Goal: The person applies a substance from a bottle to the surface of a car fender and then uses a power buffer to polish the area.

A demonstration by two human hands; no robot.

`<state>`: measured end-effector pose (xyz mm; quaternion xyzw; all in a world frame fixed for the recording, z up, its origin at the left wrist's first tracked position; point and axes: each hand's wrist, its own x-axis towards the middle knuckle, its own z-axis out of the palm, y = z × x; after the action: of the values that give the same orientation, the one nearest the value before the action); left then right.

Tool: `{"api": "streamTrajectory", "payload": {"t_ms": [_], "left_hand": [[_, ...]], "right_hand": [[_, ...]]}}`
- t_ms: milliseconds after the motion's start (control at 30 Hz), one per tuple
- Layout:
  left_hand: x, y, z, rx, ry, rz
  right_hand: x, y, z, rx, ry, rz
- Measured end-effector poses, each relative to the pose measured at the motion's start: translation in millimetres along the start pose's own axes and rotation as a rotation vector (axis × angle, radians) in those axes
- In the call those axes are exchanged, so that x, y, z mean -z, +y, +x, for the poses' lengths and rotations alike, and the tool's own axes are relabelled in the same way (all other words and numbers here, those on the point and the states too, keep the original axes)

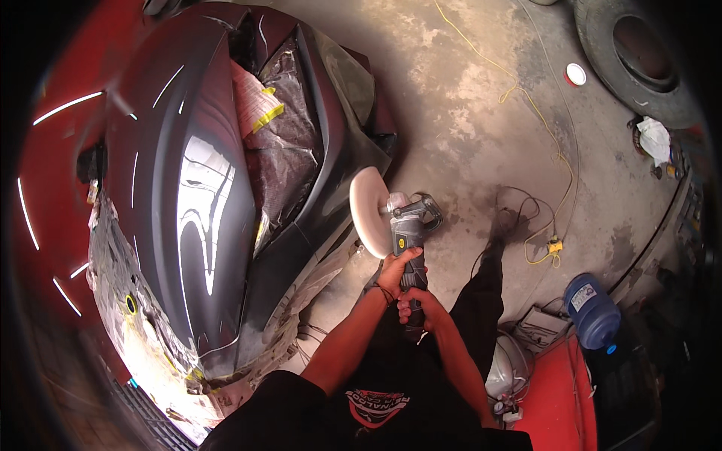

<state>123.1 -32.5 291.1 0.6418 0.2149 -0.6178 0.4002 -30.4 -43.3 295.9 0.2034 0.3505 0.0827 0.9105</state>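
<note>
Both my hands are wrapped round a dark grey and black angle polisher [408, 234]. My left hand [396, 272] is closed on its body just behind the head, with a dark band at the wrist. Lower down, my right hand [421, 307] is closed round the rear grip. A round whitish polishing pad [368, 212] faces left on the polisher's spindle, and a black loop handle stands out to its right. Left of the pad is a glossy dark grey car [214, 161], partly masked with plastic sheeting [289, 169] and yellow tape. The pad appears apart from the panel.
A yellow extension cord [543, 120] runs over the concrete floor to a yellow outlet block [555, 246]. A blue water jug [593, 312] stands at right near a red panel [556, 398]. A tyre [639, 56] lies at upper right. Another red car [60, 165] is at far left.
</note>
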Motion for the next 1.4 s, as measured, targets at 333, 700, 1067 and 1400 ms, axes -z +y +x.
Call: {"api": "streamTrajectory", "payload": {"t_ms": [333,700,1067,1400], "left_hand": [[32.8,43.4,60.8,0.120,-0.040,0.317],[87.6,12.0,98.1,0.212,0.006,0.545],[83.3,-15.7,208.8,0.239,0.074,0.499],[27.2,16.4,315.0,0.128,0.057,0.426]], "right_hand": [[-20.2,19.9,75.5,0.301,0.026,0.195],[13.0,60.2,134.5,0.345,0.068,0.317],[90.2,-9.2,184.6,0.220,-0.046,0.330],[124.0,-129.4,205.6,0.102,-0.213,0.318]]}}
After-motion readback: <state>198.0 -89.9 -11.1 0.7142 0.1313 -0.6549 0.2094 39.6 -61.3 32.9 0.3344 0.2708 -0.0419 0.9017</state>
